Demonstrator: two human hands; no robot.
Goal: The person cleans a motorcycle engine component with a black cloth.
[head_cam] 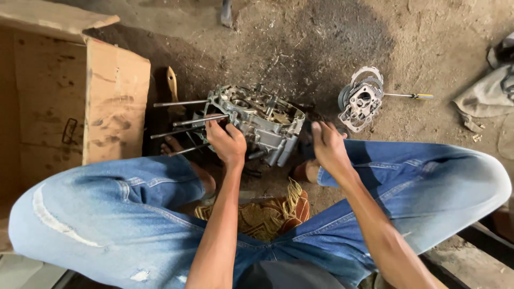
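Our left hand (pixel 227 142) clamps the engine crankcase (pixel 259 120) by its studs — keep it steady while our right hand (pixel 327 147), fingers curled shut, works its far edge

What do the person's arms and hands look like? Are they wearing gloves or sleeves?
No gloves and no sleeves in view: both forearms are bare. The left hand and right hand wear no rings, watch or bracelet that shows. The fingers look smudged with dark grime.

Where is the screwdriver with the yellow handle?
The screwdriver lies on the dirt floor at upper right, just right of the round metal cover, beyond the right hand.
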